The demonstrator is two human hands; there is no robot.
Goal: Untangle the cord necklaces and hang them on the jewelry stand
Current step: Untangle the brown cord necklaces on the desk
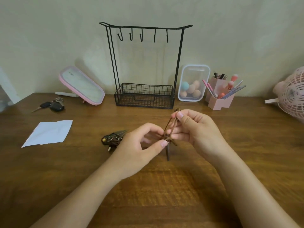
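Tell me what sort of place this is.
Probably a home dressing table: a pink mirror, a pot of makeup brushes and a wire jewelry stand sit on a wooden desk.

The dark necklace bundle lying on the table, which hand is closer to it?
Left. The left hand is just right of the necklace bundle; the right hand is farther right, beyond the left, both pinching a brown cord.
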